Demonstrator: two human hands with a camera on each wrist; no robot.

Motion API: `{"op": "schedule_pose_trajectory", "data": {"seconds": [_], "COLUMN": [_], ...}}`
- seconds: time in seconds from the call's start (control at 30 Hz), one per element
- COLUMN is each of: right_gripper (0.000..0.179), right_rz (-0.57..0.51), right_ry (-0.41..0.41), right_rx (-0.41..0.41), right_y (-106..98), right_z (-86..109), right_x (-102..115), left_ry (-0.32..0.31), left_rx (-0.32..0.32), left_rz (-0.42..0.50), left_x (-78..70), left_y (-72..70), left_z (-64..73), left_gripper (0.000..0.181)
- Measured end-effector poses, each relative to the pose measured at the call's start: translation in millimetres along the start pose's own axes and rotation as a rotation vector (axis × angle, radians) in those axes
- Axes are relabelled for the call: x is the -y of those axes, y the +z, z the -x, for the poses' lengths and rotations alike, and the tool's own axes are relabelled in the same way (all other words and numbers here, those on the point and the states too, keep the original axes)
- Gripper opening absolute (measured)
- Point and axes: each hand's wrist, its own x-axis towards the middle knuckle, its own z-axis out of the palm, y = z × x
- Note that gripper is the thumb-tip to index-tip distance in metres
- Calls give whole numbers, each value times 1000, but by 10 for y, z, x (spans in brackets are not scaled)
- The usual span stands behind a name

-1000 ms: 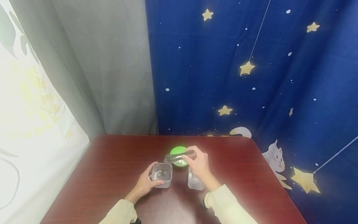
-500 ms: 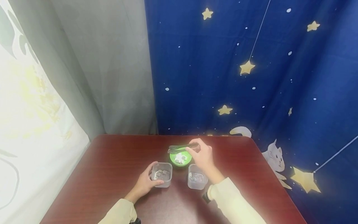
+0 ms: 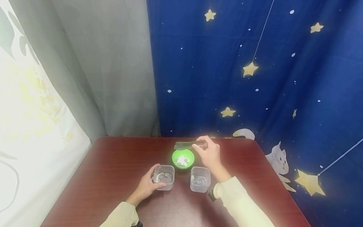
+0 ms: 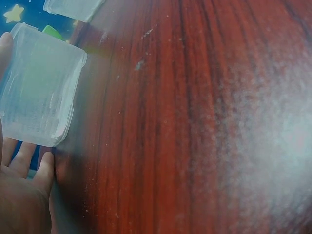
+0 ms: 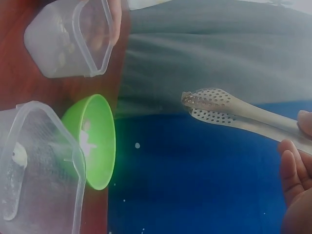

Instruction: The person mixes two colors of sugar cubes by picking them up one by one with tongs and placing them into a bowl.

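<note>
My left hand [image 3: 147, 183] grips a clear square plastic container [image 3: 165, 187] at its left side, thumb on the near wall. Small greyish pieces [image 3: 162, 175] lie inside it. Above the far side of a green bowl [image 3: 174, 160], my right hand [image 3: 210, 154] holds metal tongs [image 3: 185, 145] with perforated tips. In the right wrist view the tong tips are close together, with a small brownish piece [image 5: 185, 99] between their ends. White and grey pieces [image 3: 182, 161] sit in the bowl. The left wrist view shows the container's wall [image 4: 41, 87] near the fingers [image 4: 45, 170].
A second clear container [image 3: 200, 188] stands on the right, nearer than the bowl, with small translucent pieces [image 3: 198, 180] at its bottom. All stand on a reddish-brown table [image 3: 119, 170]. Grey and blue curtains [image 3: 198, 94] hang behind its far edge.
My right hand has moved the tongs up and to the right, from beside the left container to above the bowl's far side. The left hand and its container have stayed put.
</note>
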Motion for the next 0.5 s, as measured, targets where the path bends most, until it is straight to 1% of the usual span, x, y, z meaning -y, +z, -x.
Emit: {"op": "schedule_pose_trajectory", "data": {"seconds": [0.23,0.37,0.5], "right_gripper": [23,24,24], "right_rz": [3,4,19], "right_ry": [39,41,43], "right_rx": [19,18,15], "right_y": [-8,-5,-11], "right_z": [18,31,44], "right_x": [-17,-36,-56], "left_ry": [-6,-20,-17], "left_rx": [6,13,11], "left_rz": [5,9,-3], "left_x": [6,13,16], "left_y": [-13,-23,-20], "left_z": [6,10,17], "left_gripper": [98,99,98]}}
